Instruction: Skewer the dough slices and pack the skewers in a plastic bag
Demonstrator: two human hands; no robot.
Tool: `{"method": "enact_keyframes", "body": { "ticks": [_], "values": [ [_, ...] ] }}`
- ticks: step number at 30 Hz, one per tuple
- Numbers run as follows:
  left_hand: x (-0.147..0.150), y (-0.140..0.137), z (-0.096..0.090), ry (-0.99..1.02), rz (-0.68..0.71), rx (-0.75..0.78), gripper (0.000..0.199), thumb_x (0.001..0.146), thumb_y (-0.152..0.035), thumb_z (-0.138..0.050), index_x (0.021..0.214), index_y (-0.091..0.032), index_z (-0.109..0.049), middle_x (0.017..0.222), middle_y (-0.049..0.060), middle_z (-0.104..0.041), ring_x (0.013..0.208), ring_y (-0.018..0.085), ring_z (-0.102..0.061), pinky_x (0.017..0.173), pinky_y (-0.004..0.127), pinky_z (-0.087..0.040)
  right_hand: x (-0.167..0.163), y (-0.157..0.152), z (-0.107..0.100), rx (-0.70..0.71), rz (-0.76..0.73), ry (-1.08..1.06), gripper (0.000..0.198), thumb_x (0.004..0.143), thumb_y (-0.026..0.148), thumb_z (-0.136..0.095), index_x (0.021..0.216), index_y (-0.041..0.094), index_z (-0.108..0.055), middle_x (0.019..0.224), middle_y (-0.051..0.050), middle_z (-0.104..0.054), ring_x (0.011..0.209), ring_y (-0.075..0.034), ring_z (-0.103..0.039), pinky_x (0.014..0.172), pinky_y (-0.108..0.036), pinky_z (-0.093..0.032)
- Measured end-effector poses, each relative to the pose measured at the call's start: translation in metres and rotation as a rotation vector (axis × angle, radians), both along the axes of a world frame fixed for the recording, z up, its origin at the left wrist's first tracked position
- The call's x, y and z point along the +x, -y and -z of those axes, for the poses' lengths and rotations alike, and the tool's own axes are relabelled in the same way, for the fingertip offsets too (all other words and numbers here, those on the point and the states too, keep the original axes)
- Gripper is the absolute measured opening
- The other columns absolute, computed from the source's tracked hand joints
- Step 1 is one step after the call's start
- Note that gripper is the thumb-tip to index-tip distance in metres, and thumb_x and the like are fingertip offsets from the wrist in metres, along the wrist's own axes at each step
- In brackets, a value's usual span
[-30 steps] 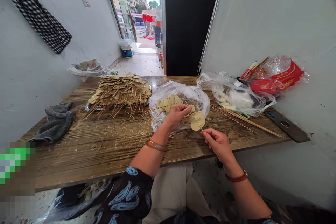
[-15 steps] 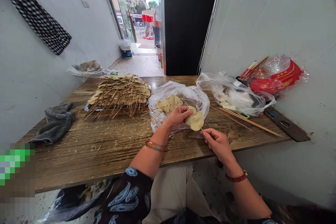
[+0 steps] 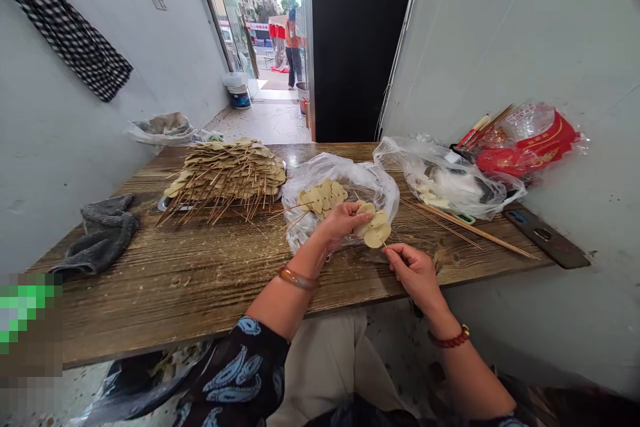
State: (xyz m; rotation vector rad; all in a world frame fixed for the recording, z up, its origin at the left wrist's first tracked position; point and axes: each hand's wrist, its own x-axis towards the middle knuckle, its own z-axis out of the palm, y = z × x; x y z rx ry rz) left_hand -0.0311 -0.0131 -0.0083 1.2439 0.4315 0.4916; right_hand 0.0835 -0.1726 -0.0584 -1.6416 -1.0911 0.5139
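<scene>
Your right hand [image 3: 415, 273] pinches the near end of a stick [image 3: 384, 243], thumb and fingers closed with no gap showing; your left hand [image 3: 345, 221] closes its thumb and fingers on the slices [image 3: 379, 233] threaded along it. This one already carries several overlapping slices. At ten o'clock from your hands, the tall heap [image 3: 230, 173] of loaded skewers looks done. At eleven o'clock from your left, more slices with sticks lie in the bag [image 3: 315, 167]. Bare sticks [image 3: 470, 232] remain at two o'clock from your right; I cannot count them. The held slices sit at eleven o'clock from your right fingertips, just beside them.
</scene>
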Motion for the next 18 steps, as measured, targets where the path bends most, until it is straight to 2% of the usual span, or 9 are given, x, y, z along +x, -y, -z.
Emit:
{"method": "enact_keyframes", "body": {
  "ticks": [15,18],
  "values": [
    [0.0015,0.0028,0.0012,0.011,0.05,0.01,0.04,0.057,-0.044,-0.082,0.072,-0.011,-0.065,0.062,0.0,-0.061,0.052,0.006,-0.05,0.048,0.016,-0.035,0.0003,0.0013,0.0005,0.029,0.004,-0.012,0.031,0.087,0.043,-0.055,0.079,0.017,-0.068,0.059,0.002,-0.052,0.049,-0.009,-0.043,0.045,-0.021,-0.034],
    [-0.0009,-0.0031,0.0005,0.002,0.03,0.006,0.039,0.062,-0.043,-0.08,0.081,-0.012,-0.065,0.067,0.0,-0.063,0.054,0.006,-0.054,0.05,0.016,-0.039,0.0007,0.002,0.0038,0.045,0.037,-0.074,0.03,0.086,0.044,-0.058,0.085,0.017,-0.069,0.058,0.003,-0.052,0.047,-0.009,-0.042,0.044,-0.021,-0.033]
  ]
}}
